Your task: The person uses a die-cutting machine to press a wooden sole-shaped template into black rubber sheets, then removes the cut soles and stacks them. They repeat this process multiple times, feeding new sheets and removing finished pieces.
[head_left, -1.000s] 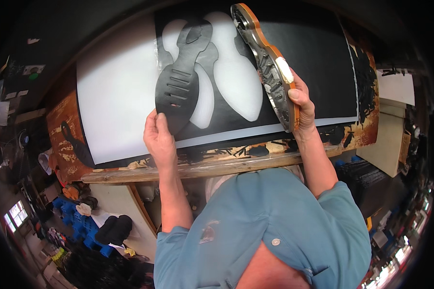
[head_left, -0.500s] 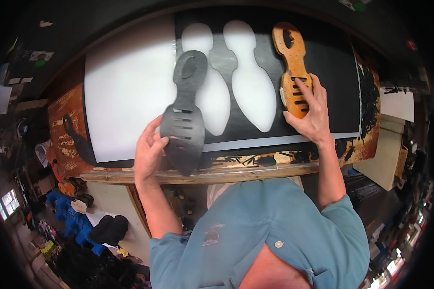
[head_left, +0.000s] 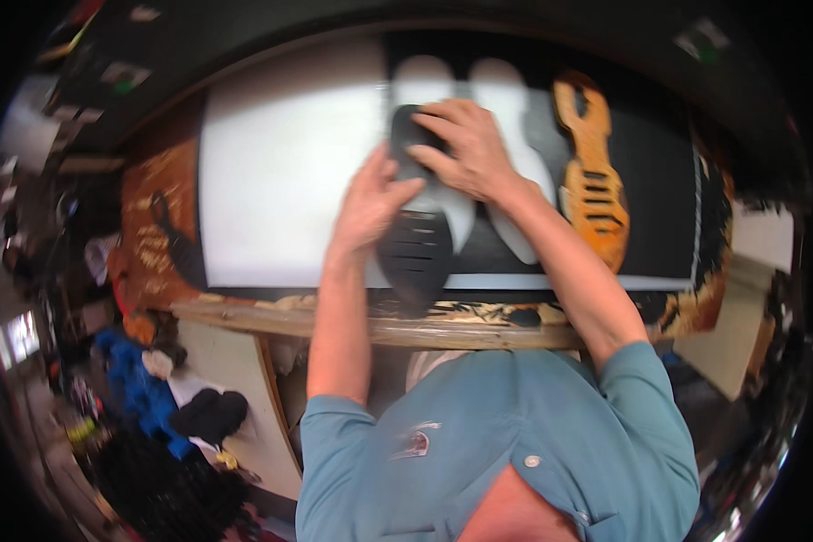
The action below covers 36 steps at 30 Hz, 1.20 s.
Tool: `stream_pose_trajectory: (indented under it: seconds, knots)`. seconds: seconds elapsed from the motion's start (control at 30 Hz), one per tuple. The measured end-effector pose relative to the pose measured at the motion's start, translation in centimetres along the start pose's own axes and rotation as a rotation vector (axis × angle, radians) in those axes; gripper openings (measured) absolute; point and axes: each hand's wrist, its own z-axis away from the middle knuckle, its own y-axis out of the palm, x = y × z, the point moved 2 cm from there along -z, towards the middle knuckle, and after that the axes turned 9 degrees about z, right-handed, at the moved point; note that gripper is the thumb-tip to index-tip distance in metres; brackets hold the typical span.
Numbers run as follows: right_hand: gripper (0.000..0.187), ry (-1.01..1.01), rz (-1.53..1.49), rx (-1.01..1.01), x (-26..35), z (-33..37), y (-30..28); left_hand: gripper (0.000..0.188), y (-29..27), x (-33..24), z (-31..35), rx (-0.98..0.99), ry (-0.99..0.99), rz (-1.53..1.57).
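Under 2 hands (head_left: 472, 152), black paddle-shaped cutout (head_left: 414, 248), slotted end uncovered

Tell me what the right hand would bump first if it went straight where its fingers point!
The right hand would probably meet the flat black sole-shaped piece with slots first, right at its fingertips; blur hides exact depth.

Black cutout (head_left: 441, 242): is looking matt, smooth, rubbery
Orange slotted plate (head_left: 590, 154): is showing worn, wood-like face
Black sheet (head_left: 659, 199): is appearing smooth, matt
White sheet (head_left: 289, 172): is looking smooth
Table edge (head_left: 479, 334): is showing rough wood
Shirt (head_left: 492, 411): is looking like matt cloth
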Motion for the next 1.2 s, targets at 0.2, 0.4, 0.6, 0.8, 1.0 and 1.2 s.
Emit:
stream_pose_trajectory:
  seconds: [0.2, 0.4, 0.6, 0.8, 1.0, 1.2]
  knots:
    - [0.023, 0.210, -0.337, -0.142, -0.8, 0.2, 0.5, 0.061, 0.0, -0.1, 0.5, 0.104, 0.095, -0.044]
    - [0.034, 0.524, -0.816, -0.208, -3.5, 1.9, -3.3, 0.043, -8.8, -2.8, 5.2, -0.280, 0.288, -0.171]
    - [0.032, 0.826, -0.611, -0.369, -13.1, 10.5, -11.8, 0.026, -32.5, -9.7, 9.5, -0.672, 0.395, -0.518]
    - [0.039, 0.987, 0.044, -0.543, -29.4, 19.3, -23.2, 0.056, -46.0, -13.3, 10.6, -1.032, 0.136, -1.452]
    - [0.071, 0.880, -0.019, -0.242, -15.7, 19.6, -20.1, 0.068, -48.9, -9.2, 7.1, -1.274, -0.040, -1.609]
    - [0.098, 0.464, 0.284, 0.081, -4.2, 16.4, -14.1, 0.059, -25.9, -4.2, 0.2, -0.794, 0.419, -0.845]
